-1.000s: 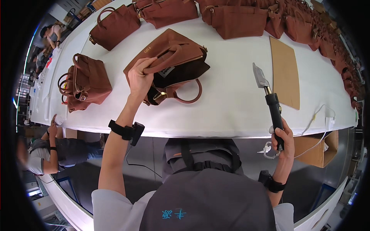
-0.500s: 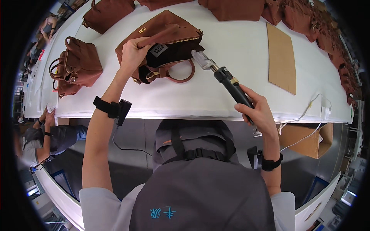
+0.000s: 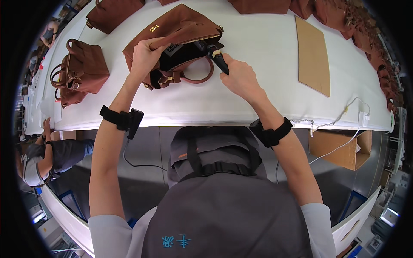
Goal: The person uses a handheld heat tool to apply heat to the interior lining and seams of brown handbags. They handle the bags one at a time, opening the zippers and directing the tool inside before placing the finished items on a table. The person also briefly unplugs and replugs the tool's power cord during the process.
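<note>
Evidently, work inside the bag [image 3: 172, 23] is underway: it lies unzipped on the table [image 3: 258, 64], the tool's [image 3: 220, 61] tip within; what remains, I cannot tell. The left hand [image 3: 145, 58] is clamped on the bag, apart from the right hand [image 3: 243, 78], wrapped round the tool. Smooth, leather-like brown panels meet a golden toothed zip [image 3: 202, 39] and 1 rounded handle [image 3: 211, 71].
</note>
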`<state>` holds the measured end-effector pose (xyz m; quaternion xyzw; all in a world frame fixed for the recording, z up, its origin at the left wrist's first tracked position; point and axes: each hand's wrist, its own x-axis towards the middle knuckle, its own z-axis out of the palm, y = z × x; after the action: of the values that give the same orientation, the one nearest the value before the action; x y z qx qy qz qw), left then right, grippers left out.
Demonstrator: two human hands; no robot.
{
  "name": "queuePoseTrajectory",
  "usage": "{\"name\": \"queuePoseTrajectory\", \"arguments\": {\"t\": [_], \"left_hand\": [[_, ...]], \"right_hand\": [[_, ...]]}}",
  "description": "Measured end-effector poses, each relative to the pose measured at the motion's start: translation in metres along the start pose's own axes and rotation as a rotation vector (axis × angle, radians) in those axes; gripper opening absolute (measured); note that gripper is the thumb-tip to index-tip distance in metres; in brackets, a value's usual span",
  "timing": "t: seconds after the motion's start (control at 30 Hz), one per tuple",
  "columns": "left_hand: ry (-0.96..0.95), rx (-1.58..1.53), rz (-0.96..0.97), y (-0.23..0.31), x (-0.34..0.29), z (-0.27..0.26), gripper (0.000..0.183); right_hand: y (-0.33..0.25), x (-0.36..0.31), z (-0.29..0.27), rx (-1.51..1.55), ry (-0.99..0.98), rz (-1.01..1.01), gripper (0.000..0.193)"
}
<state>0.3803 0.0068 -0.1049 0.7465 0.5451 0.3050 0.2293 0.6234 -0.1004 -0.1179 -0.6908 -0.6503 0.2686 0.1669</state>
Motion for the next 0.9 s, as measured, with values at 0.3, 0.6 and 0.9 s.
{"name": "queuePoseTrajectory", "arguments": {"t": [0.3, 0.6, 0.9], "left_hand": [[-0.058, -0.028, -0.108, -0.008, 0.005, -0.005, 0.026], [-0.1, -0.023, -0.141, -0.009, 0.002, 0.0, 0.026], [-0.102, -0.055, -0.066, -0.01, -0.002, 0.0, 0.025]], "right_hand": [[-0.009, -0.02, 0.014, -0.022, -0.005, -0.102, 0.039], [-0.003, -0.021, 0.016, -0.01, 0.017, -0.132, 0.045], [-0.018, -0.032, 0.022, 0.019, -0.074, -0.176, 0.051]]}}
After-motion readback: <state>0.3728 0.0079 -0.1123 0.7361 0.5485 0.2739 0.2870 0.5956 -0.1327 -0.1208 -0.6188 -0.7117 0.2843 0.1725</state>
